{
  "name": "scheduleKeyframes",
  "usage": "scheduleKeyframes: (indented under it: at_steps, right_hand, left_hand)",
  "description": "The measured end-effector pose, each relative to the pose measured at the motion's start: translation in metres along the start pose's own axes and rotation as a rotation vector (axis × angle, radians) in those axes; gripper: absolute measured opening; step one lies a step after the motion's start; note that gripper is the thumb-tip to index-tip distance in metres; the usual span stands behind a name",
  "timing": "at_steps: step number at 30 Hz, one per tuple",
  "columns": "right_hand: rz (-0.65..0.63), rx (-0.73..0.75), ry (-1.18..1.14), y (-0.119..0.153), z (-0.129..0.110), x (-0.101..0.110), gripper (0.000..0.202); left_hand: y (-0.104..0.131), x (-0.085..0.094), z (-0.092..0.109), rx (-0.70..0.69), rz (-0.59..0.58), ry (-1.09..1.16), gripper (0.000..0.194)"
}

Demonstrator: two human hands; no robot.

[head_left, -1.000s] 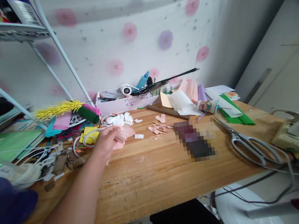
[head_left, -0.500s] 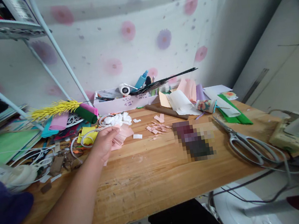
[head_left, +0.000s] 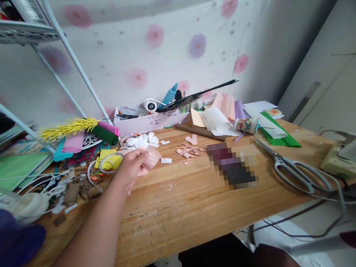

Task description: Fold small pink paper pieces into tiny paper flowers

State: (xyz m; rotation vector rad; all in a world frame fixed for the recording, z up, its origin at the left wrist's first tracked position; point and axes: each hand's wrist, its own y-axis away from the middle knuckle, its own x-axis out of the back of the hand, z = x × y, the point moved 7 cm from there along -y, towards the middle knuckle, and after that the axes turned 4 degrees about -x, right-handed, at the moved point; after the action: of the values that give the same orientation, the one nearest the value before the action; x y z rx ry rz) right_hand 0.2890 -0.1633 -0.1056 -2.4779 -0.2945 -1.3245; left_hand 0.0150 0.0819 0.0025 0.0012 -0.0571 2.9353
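My left hand (head_left: pixel 132 167) reaches over the wooden table, thumb and fingers pinched on a thin piece of pink crepe paper (head_left: pixel 151 158). Just beyond it lie white paper pieces (head_left: pixel 142 141). Small white slips, one of them (head_left: pixel 166 160), and a pile of cut pink strips (head_left: pixel 190 151) are to its right. Farther right rest large grey-handled scissors (head_left: pixel 285 166), and a pixelated dark object (head_left: pixel 233 167) lies before them. At the bottom right edge, a dark, blurred shape (head_left: pixel 277 261) shows; no fingers of my right hand can be made out.
A white box of tools (head_left: pixel 149 123) stands against the wall. Left are a yellow fuzzy stem (head_left: pixel 66 128), coiled white wires and a blue object (head_left: pixel 9 239). Paper rolls (head_left: pixel 225 106), a cup (head_left: pixel 245 125) and a power strip (head_left: pixel 344 162) sit on the right.
My left hand and the pink paper have shifted slightly right, and the paper has turned in the fingers. A dark shape has appeared at the bottom right. The view has moved a little.
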Motion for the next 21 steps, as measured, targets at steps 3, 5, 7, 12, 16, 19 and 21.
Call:
scheduleKeyframes:
  at_steps: [3,5,7,12,16,19,21]
  right_hand:
    - [-0.114,0.229,-0.154,-0.042,-0.078,0.027,0.018]
    - [-0.145,0.386,-0.238,-0.075,-0.126,0.053,0.026]
    - [-0.064,0.478,-0.258,-0.116,-0.158,0.076,0.026]
    - [0.325,0.263,-0.284,-0.239,-0.158,0.081,0.027]
    - [0.366,0.043,-0.333,-0.302,-0.126,0.051,0.025]
    - [0.331,0.039,-0.402,-0.312,-0.111,0.035,0.019]
    - [0.321,0.061,-0.45,-0.308,-0.106,0.03,0.019]
  left_hand:
    - [0.001,-0.005,0.002,-0.014,-0.054,-0.008,0.023]
    - [0.001,-0.006,0.001,-0.019,-0.078,-0.035,0.024]
    - [0.001,-0.006,0.001,-0.034,-0.086,-0.083,0.024]
    - [0.003,-0.009,0.004,-0.055,-0.122,-0.042,0.025]
    - [0.002,-0.005,0.005,-0.042,-0.061,0.002,0.028]
    - [0.001,-0.005,0.002,-0.027,-0.066,-0.033,0.029]
    - [0.0,-0.006,-0.001,0.0,-0.077,-0.056,0.027]
